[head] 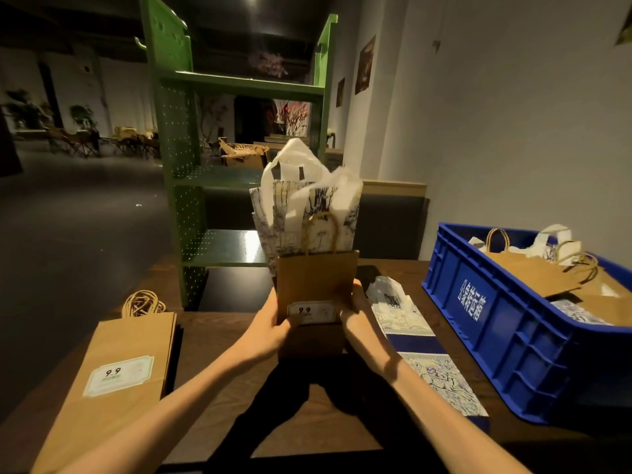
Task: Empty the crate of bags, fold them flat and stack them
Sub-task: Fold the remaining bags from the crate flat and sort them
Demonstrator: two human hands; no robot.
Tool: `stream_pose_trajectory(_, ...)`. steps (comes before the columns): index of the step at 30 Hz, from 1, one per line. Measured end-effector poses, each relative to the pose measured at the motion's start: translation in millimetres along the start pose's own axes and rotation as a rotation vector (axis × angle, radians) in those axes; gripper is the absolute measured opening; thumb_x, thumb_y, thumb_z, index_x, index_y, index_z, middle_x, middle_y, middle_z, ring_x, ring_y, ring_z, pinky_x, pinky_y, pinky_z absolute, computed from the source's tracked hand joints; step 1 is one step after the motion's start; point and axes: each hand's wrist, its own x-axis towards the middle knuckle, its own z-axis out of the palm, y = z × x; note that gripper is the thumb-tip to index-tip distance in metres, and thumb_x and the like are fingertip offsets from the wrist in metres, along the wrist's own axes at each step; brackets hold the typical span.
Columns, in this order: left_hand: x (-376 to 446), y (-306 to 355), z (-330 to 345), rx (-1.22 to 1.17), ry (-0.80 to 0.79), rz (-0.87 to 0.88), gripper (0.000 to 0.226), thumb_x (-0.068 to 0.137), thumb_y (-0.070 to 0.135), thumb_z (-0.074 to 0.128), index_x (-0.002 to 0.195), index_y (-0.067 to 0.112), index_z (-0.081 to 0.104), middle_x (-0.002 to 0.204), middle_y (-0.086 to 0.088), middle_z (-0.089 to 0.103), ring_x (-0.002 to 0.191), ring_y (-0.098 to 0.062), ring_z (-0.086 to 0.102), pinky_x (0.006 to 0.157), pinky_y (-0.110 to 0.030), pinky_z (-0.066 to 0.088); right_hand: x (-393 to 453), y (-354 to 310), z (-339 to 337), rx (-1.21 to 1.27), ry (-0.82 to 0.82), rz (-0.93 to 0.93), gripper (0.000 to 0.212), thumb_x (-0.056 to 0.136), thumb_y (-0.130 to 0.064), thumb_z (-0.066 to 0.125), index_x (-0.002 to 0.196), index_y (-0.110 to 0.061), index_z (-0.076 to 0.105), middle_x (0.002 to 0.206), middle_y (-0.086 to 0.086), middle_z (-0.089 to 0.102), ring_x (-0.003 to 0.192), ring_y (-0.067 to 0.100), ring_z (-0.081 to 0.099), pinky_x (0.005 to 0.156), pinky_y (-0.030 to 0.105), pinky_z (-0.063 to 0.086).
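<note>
While both hands — left (273,323), right (355,313) — grip the upright brown paper bag (316,285) above the table (239,388), its sides should press flat; the blue plastic crate (506,323) holds more.

Premises appear to be a dimly lit shop or gift-display hall. Evidence: paper bags bearing "9.9" price labels (118,375), a green perforated metal display shelf (239,87), framed pictures (364,65) on the wall, folding chairs (78,143) and potted plants (82,114) across an open floor.
</note>
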Motion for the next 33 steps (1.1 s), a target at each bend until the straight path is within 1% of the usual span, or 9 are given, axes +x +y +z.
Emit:
stream_pose_trajectory(3,7.7,7.9,0.3,-0.092,0.01,-0.053,0.046,0.094,0.027,0.065,0.135,0.037,0.046,0.127,0.012,0.065,0.121,-0.009,0.061,0.099,-0.03,0.051,4.6,0.4,-4.5,0.01,0.064,-0.032,0.028,0.1,-0.03,0.059,0.126,-0.033,0.048,0.116,-0.022,0.061,0.111,0.001,0.06,0.095,0.018,0.051)
stream_pose_trajectory(4,9.6,14.3,0.5,-0.152,0.013,-0.083,0.038,0.097,0.033,0.062,0.133,0.033,0.051,0.125,0.01,0.068,0.118,-0.012,0.063,0.097,-0.032,0.052,5.3,-1.4,-7.8,0.041,0.103,-0.04,0.024,0.098,-0.028,0.062,0.121,-0.031,0.056,0.115,-0.019,0.066,0.108,0.001,0.065,0.094,0.026,0.055)
stream_pose_trajectory(7,16.2,29.7,1.3,-0.284,0.08,-0.149,0.04,0.102,0.048,0.041,0.13,0.026,0.059,0.12,0.003,0.072,0.112,-0.016,0.068,0.096,-0.038,0.051,7.9,-2.6,-19.9,0.109,0.135,-0.079,0.017,0.097,-0.013,0.063,0.112,-0.02,0.064,0.105,-0.007,0.074,0.095,0.006,0.072,0.076,0.024,0.059)
stream_pose_trajectory(12,16.8,36.6,8.3,-0.311,0.206,-0.116,0.036,0.106,0.035,0.038,0.12,0.015,0.064,0.11,-0.003,0.075,0.104,-0.018,0.071,0.085,-0.03,0.056,10.7,-2.5,-34.4,0.13,0.144,-0.078,0.017,0.097,-0.009,0.062,0.109,-0.02,0.064,0.109,0.003,0.075,0.099,0.017,0.073,0.082,0.034,0.061)
stream_pose_trajectory(19,7.9,48.1,13.1,-0.252,0.104,-0.138,0.031,0.104,0.042,0.037,0.122,0.029,0.059,0.114,0.006,0.073,0.105,-0.01,0.07,0.089,-0.029,0.053,5.4,-3.9,-30.5,0.123,0.075,-0.102,0.019,0.101,-0.013,0.056,0.112,-0.028,0.062,0.112,-0.003,0.073,0.104,0.013,0.071,0.083,0.032,0.06)
stream_pose_trajectory(23,-8.6,54.0,0.6,-0.277,0.106,-0.148,0.031,0.104,0.045,0.036,0.123,0.035,0.058,0.119,0.009,0.072,0.11,-0.01,0.068,0.096,-0.034,0.052,2.8,-9.5,-18.0,0.119,0.031,-0.118,0.02,0.103,-0.016,0.054,0.113,-0.032,0.059,0.11,-0.013,0.07,0.103,0.001,0.068,0.076,0.019,0.057)
stream_pose_trajectory(28,-38.0,63.5,-25.8,-0.284,0.183,-0.114,0.033,0.105,0.039,0.035,0.12,0.027,0.063,0.117,0.005,0.073,0.112,-0.014,0.068,0.095,-0.036,0.052,2.1,-19.2,13.5,0.077,0.113,-0.206,0.016,0.099,-0.028,0.06,0.115,-0.032,0.063,0.118,-0.004,0.068,0.111,0.008,0.065,0.096,0.037,0.055)
stream_pose_trajectory(31,-58.5,64.4,-49.9,-0.25,0.31,-0.076,0.032,0.106,0.032,0.038,0.111,0.02,0.068,0.109,0.001,0.076,0.106,-0.016,0.07,0.093,-0.036,0.053,-1.7,-33.9,32.1,0.149,0.118,-0.244,0.016,0.1,-0.012,0.058,0.107,-0.024,0.065,0.105,-0.006,0.072,0.094,-0.004,0.069,0.076,0.017,0.056)
stream_pose_trajectory(33,-73.5,60.0,-67.5,-0.168,0.42,-0.043,0.03,0.106,0.029,0.041,0.105,0.015,0.067,0.102,-0.003,0.076,0.101,-0.02,0.071,0.092,-0.04,0.053,-4.2,-40.1,46.4,0.155,0.051,-0.248,0.016,0.1,-0.008,0.056,0.108,-0.02,0.064,0.101,-0.009,0.071,0.09,-0.004,0.07,0.069,0.014,0.055)
